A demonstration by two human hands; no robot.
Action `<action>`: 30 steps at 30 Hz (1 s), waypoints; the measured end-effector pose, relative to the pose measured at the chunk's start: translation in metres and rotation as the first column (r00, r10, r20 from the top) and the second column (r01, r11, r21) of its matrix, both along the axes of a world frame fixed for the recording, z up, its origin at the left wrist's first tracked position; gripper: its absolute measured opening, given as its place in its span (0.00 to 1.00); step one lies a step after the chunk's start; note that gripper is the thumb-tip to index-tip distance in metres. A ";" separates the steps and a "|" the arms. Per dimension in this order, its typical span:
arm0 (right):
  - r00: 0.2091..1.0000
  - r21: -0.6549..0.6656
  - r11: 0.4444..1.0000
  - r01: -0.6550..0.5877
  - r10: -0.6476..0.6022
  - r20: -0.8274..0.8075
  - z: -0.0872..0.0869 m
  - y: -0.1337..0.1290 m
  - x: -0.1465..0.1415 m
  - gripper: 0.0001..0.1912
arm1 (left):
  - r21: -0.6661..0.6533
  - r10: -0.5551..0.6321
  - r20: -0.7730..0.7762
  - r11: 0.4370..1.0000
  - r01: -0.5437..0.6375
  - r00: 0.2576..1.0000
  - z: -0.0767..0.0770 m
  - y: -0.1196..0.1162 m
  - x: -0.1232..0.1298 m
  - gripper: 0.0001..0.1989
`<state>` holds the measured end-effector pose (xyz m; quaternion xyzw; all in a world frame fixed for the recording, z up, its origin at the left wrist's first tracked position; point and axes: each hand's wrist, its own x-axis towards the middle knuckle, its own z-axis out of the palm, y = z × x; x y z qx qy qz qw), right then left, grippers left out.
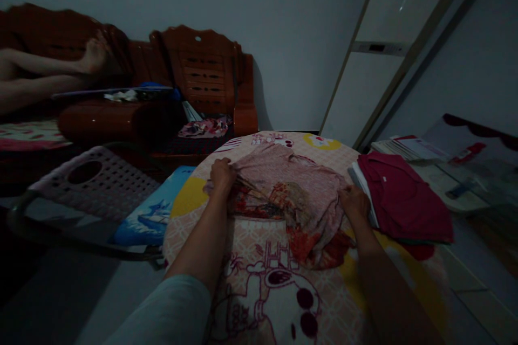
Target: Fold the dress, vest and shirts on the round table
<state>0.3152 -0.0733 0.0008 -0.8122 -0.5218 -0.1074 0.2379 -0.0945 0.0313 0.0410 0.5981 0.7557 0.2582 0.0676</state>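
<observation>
A pinkish shirt (311, 183) with a red and brown flower print along its lower part lies spread and rumpled on the round table. At its left edge, my left hand (223, 177) is closed on the fabric. My right hand (356, 205) pinches the shirt's right side, near the folded stack. Under the shirt is a patterned tablecloth (259, 259) with cartoon figures and yellow patches. Just beyond my right hand sits a stack of folded clothes (400, 194), dark pink on top and white at its left edge.
Left of the table stands a woven chair (97, 183) with a blue cushion (156, 210). Behind it is a wooden sofa (198, 73), where a person's bare legs (48, 73) rest. A glass-topped stand (465, 183) with papers is at right, near a tall white cabinet-like unit (364, 70).
</observation>
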 end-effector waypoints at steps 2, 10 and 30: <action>1.000 -0.046 0.999 -0.004 0.005 0.017 0.000 -0.001 -0.001 0.13 | 0.026 -0.102 -0.015 0.994 0.102 0.995 0.005 -0.002 0.021 0.19; 0.955 -0.029 0.996 -0.085 0.074 -0.286 0.016 -0.003 -0.006 0.09 | 0.026 -0.776 0.160 0.621 0.783 0.610 0.006 -0.063 0.143 0.23; 0.084 0.492 0.746 -0.449 0.583 -0.808 0.066 -0.016 -0.093 0.12 | 0.042 -0.583 0.531 0.742 0.669 0.614 -0.025 -0.070 0.169 0.11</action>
